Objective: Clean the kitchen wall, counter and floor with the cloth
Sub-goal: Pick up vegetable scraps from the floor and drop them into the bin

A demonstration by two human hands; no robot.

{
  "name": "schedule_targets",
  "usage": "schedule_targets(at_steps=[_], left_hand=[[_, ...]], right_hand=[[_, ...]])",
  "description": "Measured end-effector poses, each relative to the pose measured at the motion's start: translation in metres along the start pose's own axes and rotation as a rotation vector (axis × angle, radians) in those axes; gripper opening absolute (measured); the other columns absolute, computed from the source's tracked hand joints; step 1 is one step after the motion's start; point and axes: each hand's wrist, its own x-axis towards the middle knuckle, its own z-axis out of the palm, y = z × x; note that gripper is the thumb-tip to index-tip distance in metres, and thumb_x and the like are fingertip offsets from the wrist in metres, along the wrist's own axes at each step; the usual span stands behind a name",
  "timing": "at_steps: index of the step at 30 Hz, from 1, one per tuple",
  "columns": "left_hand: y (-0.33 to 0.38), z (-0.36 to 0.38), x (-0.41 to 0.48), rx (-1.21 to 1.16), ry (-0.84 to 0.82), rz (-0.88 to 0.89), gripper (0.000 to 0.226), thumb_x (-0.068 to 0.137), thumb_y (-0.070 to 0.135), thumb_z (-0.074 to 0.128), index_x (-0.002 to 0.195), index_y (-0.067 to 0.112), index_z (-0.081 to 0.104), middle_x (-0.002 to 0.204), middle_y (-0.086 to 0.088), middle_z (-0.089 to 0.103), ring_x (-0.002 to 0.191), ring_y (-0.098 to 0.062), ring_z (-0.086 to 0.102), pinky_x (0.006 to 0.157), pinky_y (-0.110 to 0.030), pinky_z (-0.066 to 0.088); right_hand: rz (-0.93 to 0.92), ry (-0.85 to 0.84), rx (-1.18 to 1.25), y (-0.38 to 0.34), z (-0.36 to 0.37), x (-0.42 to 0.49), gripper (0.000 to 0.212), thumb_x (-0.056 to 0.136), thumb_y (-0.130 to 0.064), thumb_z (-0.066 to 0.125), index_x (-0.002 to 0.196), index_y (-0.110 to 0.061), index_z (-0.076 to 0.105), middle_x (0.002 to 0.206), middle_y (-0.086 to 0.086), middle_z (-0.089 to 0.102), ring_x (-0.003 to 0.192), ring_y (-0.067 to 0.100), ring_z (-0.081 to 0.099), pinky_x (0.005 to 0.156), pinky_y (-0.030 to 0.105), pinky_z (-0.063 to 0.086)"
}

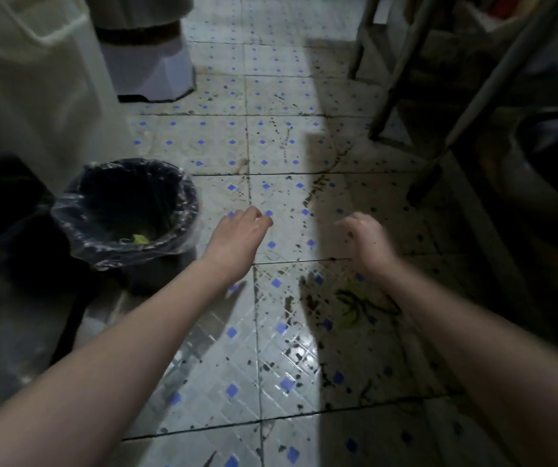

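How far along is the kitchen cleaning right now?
Done: nothing visible; the floor is speckled with dark dirt. In hand: nothing; the left hand and right hand hold no cloth. Left: the whole floor; wall and counter are out of view.

Tiled floor (270, 143) open down the middle, near to far; dark spatter lies flat, no hindrance. Left side: lined bin (126, 210) stands just beside the left grip (240, 230), pale cabinet (35, 96) behind it, white pedestal base (149, 62) further off. Right side: slanting frame legs (402, 89) and a dark round tub (557, 170) close it in, near the right grip (365, 237). Both grips hang over bare tile, holding nothing.
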Motion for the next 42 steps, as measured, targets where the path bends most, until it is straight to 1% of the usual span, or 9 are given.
schedule_targets(at_steps=[2,7,13,17,23,29,33,36,42], left_hand=[[0.012,0.009,0.004,-0.002,-0.026,0.028,0.055,0.081,-0.011,0.048,0.129,0.016,0.045,0.126,-0.009,0.048,0.109,-0.029,0.049,0.084,-0.038,0.04],[0.038,0.029,0.014,0.009,-0.079,0.098,0.053,0.083,-0.01,0.05,0.129,0.016,0.045,0.121,-0.011,0.051,0.105,-0.03,0.051,0.077,-0.036,0.039],[0.063,0.046,0.018,0.05,-0.168,0.172,0.05,0.082,-0.004,0.056,0.128,0.014,0.046,0.119,-0.011,0.051,0.102,-0.03,0.052,0.076,-0.037,0.04],[0.076,0.055,0.023,0.06,-0.213,0.2,0.05,0.084,0.007,0.063,0.129,0.014,0.044,0.122,-0.011,0.049,0.106,-0.03,0.051,0.079,-0.037,0.039],[0.101,0.072,0.034,0.052,-0.228,0.268,0.046,0.086,0.004,0.058,0.129,0.011,0.044,0.121,-0.012,0.05,0.106,-0.029,0.05,0.078,-0.036,0.038],[0.119,0.096,0.042,0.036,-0.242,0.324,0.043,0.088,0.0,0.052,0.129,0.01,0.045,0.118,-0.011,0.051,0.106,-0.029,0.052,0.082,-0.038,0.042],[0.128,0.11,0.044,0.018,-0.251,0.357,0.04,0.086,0.003,0.053,0.126,0.01,0.05,0.115,-0.013,0.054,0.106,-0.031,0.053,0.081,-0.039,0.043],[0.132,0.121,0.045,0.005,-0.254,0.405,0.035,0.089,0.006,0.046,0.123,0.009,0.052,0.114,-0.015,0.055,0.104,-0.03,0.054,0.082,-0.038,0.041],[0.136,0.14,0.051,0.008,-0.275,0.439,0.036,0.094,0.008,0.04,0.13,0.011,0.044,0.134,-0.011,0.047,0.113,-0.03,0.051,0.092,-0.042,0.04]], right_hand=[[0.055,0.003,0.036,0.016,0.001,-0.008,0.034,0.086,0.005,0.048,0.114,-0.005,0.064,0.113,0.017,0.061,0.105,0.034,0.056,0.089,0.04,0.048],[0.179,-0.089,-0.04,0.054,0.011,-0.027,0.044,0.092,0.003,0.041,0.127,-0.018,0.058,0.13,0.007,0.054,0.117,0.026,0.052,0.098,0.033,0.044],[0.246,-0.099,-0.008,0.081,0.021,-0.045,0.034,0.096,-0.008,0.041,0.119,-0.017,0.064,0.119,0.006,0.059,0.107,0.026,0.055,0.09,0.031,0.046],[0.302,-0.134,0.055,0.094,0.037,-0.058,0.032,0.095,-0.008,0.041,0.109,-0.018,0.068,0.109,0.005,0.063,0.098,0.024,0.059,0.085,0.032,0.049],[0.361,-0.225,0.065,0.104,0.058,-0.072,0.041,0.093,-0.001,0.041,0.127,-0.017,0.057,0.13,0.006,0.055,0.115,0.025,0.054,0.098,0.039,0.047],[0.349,-0.293,0.079,0.113,0.074,-0.082,0.036,0.092,-0.005,0.044,0.119,-0.021,0.059,0.115,0.004,0.057,0.1,0.023,0.055,0.081,0.033,0.049],[0.361,-0.319,0.076,0.116,0.082,-0.085,0.029,0.09,-0.007,0.05,0.114,-0.021,0.057,0.112,0.002,0.052,0.102,0.024,0.053,0.086,0.043,0.05],[0.38,-0.352,0.054,0.119,0.086,-0.085,0.031,0.089,-0.005,0.05,0.116,-0.017,0.057,0.115,0.004,0.051,0.107,0.025,0.051,0.09,0.043,0.049],[0.403,-0.384,0.03,0.129,0.089,-0.088,0.027,0.09,-0.005,0.05,0.113,-0.013,0.059,0.118,0.005,0.051,0.109,0.024,0.051,0.093,0.04,0.047]])
